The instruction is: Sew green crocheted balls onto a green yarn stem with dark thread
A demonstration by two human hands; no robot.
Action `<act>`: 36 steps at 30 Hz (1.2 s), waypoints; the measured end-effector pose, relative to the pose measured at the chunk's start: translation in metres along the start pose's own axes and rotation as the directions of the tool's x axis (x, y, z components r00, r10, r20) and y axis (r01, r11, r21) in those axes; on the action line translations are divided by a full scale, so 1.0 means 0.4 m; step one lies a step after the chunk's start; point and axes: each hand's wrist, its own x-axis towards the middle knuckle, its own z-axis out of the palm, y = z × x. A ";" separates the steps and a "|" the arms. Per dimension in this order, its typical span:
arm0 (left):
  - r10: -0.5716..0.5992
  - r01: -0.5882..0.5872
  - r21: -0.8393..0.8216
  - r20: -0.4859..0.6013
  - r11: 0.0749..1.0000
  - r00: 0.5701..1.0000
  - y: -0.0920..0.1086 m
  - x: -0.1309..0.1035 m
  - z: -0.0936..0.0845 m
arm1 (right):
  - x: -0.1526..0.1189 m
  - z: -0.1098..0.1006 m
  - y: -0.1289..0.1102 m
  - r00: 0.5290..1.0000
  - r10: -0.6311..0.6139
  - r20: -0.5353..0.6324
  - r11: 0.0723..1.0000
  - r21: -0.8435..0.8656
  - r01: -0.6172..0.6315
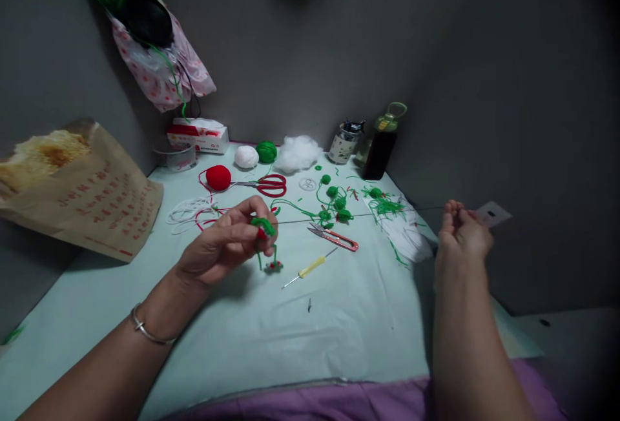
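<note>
My left hand (217, 246) is closed, pinching a small green and red crocheted piece (262, 225) between thumb and fingers. From that piece a dark thread (358, 215) runs taut across the table to my right hand (464, 234), whose fingers are closed on its far end. Whether a needle is in the right fingers is hidden. Green strands hang under the left hand, above another small green and red piece (274, 266) on the table. Nearby lie orange-handled thread snips (341, 240) and a yellow-handled crochet hook (311, 267).
Red scissors (271, 185), a red yarn ball (218, 177), white stuffing (296, 154) and green crocheted balls (340, 203) lie farther back. A paper bag with bread (92, 201) stands left. A dark bottle (381, 150) stands back right, near the grey wall (508, 117).
</note>
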 end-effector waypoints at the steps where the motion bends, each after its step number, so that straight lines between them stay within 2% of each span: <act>1: 0.020 -0.020 -0.015 -0.010 1.000 1.000 0.008 -0.002 -0.001 | -0.003 0.005 -0.005 0.996 0.075 -0.049 0.997 0.007 -0.074; 4: 0.030 -0.031 -0.026 -0.045 0.999 0.999 0.017 -0.003 0.004 | -0.025 0.032 -0.041 0.973 0.205 -0.111 0.979 0.032 -0.202; 6: 0.005 -0.004 0.026 -0.075 1.000 0.997 0.007 0.002 0.012 | -0.058 0.065 -0.077 0.969 0.234 -0.080 0.972 0.051 -0.230; 9: 0.017 0.002 0.167 -0.116 0.986 0.993 -0.022 0.013 0.021 | -0.149 0.136 -0.138 0.963 0.245 0.115 0.966 0.049 -0.252; 11: 0.052 -0.020 0.247 -0.122 0.969 0.991 -0.043 0.019 0.024 | -0.232 0.186 -0.181 0.921 0.239 0.307 0.965 0.028 -0.260; 13: 0.075 -0.033 0.307 -0.126 0.951 0.989 -0.061 0.023 0.024 | -0.318 0.227 -0.225 0.843 0.225 0.488 0.968 -0.013 -0.251; 14: 0.079 -0.033 0.330 -0.128 0.943 0.989 -0.069 0.024 0.024 | -0.358 0.241 -0.247 0.772 0.157 0.616 0.986 -0.050 -0.161; 16: 0.071 -0.020 0.359 -0.130 0.933 0.989 -0.082 0.025 0.025 | -0.421 0.257 -0.288 0.637 0.009 0.771 0.996 -0.061 0.061; 19: 0.044 0.000 0.353 -0.117 0.936 0.992 -0.095 0.024 0.029 | -0.475 0.262 -0.326 0.455 -0.200 0.868 0.948 0.053 0.314; 21: 0.027 0.013 0.345 -0.113 0.939 0.993 -0.100 0.024 0.033 | -0.490 0.261 -0.334 0.385 -0.277 0.880 0.913 0.116 0.392; 22: 0.019 0.022 0.342 -0.115 0.939 0.993 -0.102 0.025 0.035 | -0.494 0.261 -0.334 0.375 -0.292 0.880 0.905 0.127 0.407; 24: 0.011 0.033 0.341 -0.126 0.939 0.992 -0.105 0.026 0.038 | -0.498 0.263 -0.329 0.397 -0.267 0.878 0.916 0.104 0.388; 27: 0.036 0.020 0.376 -0.143 0.926 0.989 -0.107 0.027 0.039 | -0.502 0.269 -0.321 0.453 -0.137 0.881 0.962 0.009 0.272; 30: 0.056 0.020 0.434 -0.163 0.901 0.985 -0.109 0.028 0.036 | -0.503 0.273 -0.318 0.464 -0.041 0.885 0.981 -0.052 0.185; 33: 0.048 0.041 0.451 -0.185 0.892 0.982 -0.111 0.028 0.030 | -0.500 0.269 -0.316 0.472 -0.023 0.882 0.984 -0.063 0.167; 36: 0.041 0.056 0.440 -0.207 0.896 0.977 -0.112 0.028 0.025 | -0.496 0.259 -0.316 0.517 -0.011 0.856 0.990 -0.064 0.128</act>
